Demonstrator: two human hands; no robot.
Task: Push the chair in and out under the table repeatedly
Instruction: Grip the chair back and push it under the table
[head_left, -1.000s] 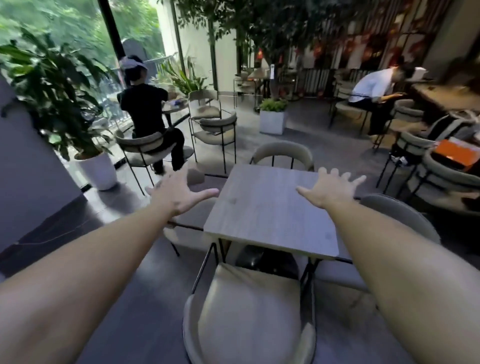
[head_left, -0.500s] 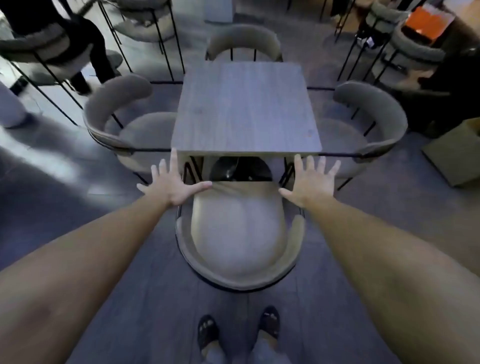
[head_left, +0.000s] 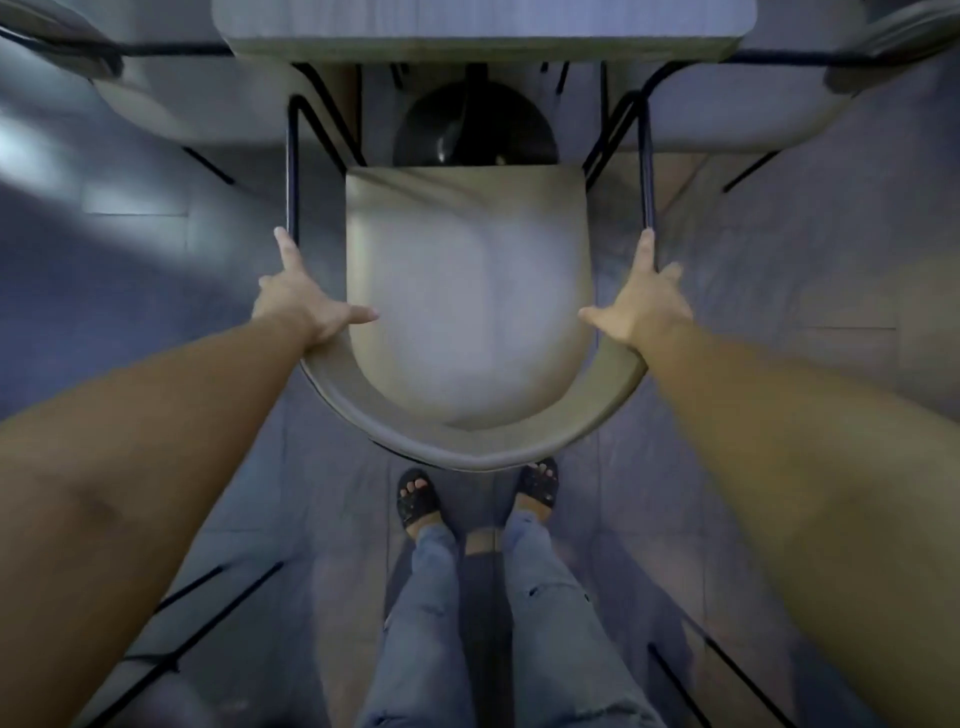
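A beige padded chair (head_left: 467, 291) with a curved backrest and thin black metal frame stands right below me, its front edge near the grey wooden table (head_left: 478, 31) at the top. My left hand (head_left: 301, 301) grips the left end of the backrest, its index finger lying along the black arm rail. On the right end of the backrest my right hand (head_left: 644, 301) holds on the same way, thumb pointing inward. The table's round black base (head_left: 475, 130) shows beyond the seat.
Two more padded chairs (head_left: 171, 104) (head_left: 753, 104) flank the table at top left and top right. My feet in black sandals (head_left: 421, 499) stand just behind the backrest. Black chair legs (head_left: 208, 613) cross the dark tiled floor at lower left and lower right.
My view has tipped down from the room to the chair. Both hands dropped from above the table onto the chair and now grip the backrest ends.
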